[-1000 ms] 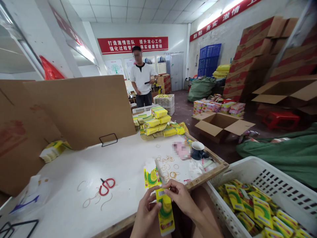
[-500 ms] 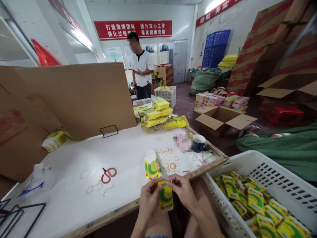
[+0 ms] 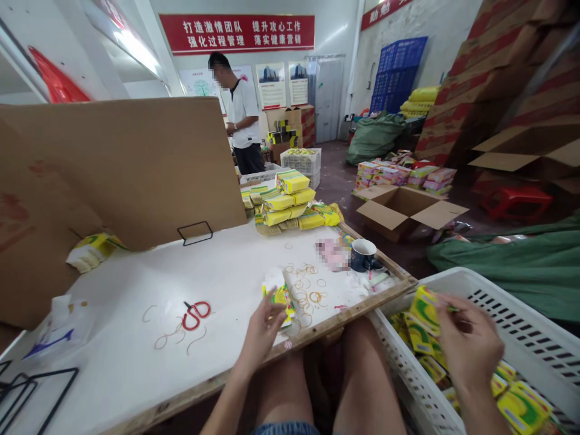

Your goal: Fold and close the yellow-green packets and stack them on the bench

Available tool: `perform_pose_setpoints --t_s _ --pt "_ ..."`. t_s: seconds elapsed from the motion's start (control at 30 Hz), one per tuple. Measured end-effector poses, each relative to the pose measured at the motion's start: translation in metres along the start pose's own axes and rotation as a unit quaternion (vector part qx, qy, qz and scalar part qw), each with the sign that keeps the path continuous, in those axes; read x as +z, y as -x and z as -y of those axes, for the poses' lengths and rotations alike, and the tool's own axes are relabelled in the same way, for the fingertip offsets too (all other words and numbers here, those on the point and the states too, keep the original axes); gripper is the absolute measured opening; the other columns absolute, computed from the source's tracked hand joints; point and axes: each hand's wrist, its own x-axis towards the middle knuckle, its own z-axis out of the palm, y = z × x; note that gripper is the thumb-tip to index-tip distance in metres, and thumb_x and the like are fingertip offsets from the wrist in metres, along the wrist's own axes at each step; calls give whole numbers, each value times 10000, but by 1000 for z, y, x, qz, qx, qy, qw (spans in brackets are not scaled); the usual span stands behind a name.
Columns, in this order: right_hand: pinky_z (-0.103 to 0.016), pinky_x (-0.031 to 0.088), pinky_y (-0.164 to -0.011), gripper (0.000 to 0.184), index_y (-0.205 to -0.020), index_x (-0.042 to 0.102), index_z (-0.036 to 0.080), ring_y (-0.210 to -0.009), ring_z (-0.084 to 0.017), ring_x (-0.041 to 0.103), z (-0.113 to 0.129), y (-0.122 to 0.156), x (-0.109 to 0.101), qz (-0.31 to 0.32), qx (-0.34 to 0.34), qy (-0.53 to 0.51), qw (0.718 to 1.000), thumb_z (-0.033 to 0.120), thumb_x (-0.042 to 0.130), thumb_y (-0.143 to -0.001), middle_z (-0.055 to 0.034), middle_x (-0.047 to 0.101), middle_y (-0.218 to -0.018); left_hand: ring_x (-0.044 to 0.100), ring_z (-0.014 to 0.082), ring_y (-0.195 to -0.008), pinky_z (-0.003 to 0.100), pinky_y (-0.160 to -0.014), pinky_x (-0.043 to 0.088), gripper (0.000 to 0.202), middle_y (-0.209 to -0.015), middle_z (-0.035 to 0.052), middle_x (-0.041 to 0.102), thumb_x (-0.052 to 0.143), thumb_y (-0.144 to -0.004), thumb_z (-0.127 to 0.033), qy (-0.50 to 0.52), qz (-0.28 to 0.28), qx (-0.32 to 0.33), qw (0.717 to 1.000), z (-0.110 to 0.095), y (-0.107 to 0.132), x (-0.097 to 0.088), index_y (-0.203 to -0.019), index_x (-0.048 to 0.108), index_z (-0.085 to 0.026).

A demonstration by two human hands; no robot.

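Observation:
My right hand (image 3: 469, 341) is over the white basket at the right, its fingers pinched on a yellow-and-green packet (image 3: 425, 308). Under it lie several similar loose packets (image 3: 525, 405). At the table's near edge, my left hand (image 3: 265, 323) reaches to a small stack of yellow packets (image 3: 283, 296), fingers apart; whether it touches the stack is unclear. Loose rubber bands (image 3: 315, 297) are scattered just right of that stack. Red-handled scissors (image 3: 196, 315) rest farther left on the white table (image 3: 136, 284).
A dark mug (image 3: 362, 257) stands near the table's right corner. Bundled yellow packets (image 3: 290, 202) are piled at the back. A cardboard sheet (image 3: 136, 169) walls off the left. The white basket (image 3: 457, 278) adjoins the table. A co-worker (image 3: 244, 115) stands beyond.
My hands were together holding one packet over my lap. My right hand has moved right over the basket with a packet; my left has let go and moved to the stack. The co-worker has turned.

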Motion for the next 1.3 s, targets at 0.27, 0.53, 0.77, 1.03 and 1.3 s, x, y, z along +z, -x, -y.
perform_pose_setpoints --t_s 0.27,0.53,0.77,1.03,1.3 --pt "-357 485 -732 346 -912 693 144 -764 -222 605 26 35 32 156 48 -59 985 458 572 -830 -115 695 -894 671 123 -645 299 -632 558 783 -950 67 684 558 -918 -397 65 -104 196 973 -110 -128 -62 -1504 89 -172" --pt "-309 460 -678 256 -880 682 171 -660 -191 587 52 85 80 378 85 -111 915 385 547 -840 -77 704 -830 517 387 -1268 576 -1043 419 583 -1331 182 585 776 -669 -283 -334 62 88 936 31 -40 -18 -1212 599 -161" --pt "-299 438 -664 200 -846 692 181 -624 -167 562 67 117 119 467 109 -128 868 329 564 -806 -63 710 -845 420 373 -1362 511 -1113 377 650 -1454 203 476 772 -669 -273 -381 101 58 917 60 -22 -15 -1270 579 -113" --pt "-275 446 -570 313 -911 682 158 -598 -176 601 74 130 154 433 189 -166 866 434 590 -795 -54 693 -721 661 234 -1127 414 -1001 521 311 -1211 105 698 440 -946 -197 -348 65 156 922 55 4 -6 -1130 690 -197" --pt "-316 522 -681 334 -982 650 157 -705 -204 654 64 125 113 371 252 -265 854 427 646 -785 -63 714 -771 548 258 -1273 432 -1084 442 401 -1346 101 610 638 -868 -297 -50 -59 154 985 36 18 21 -1264 610 -241"
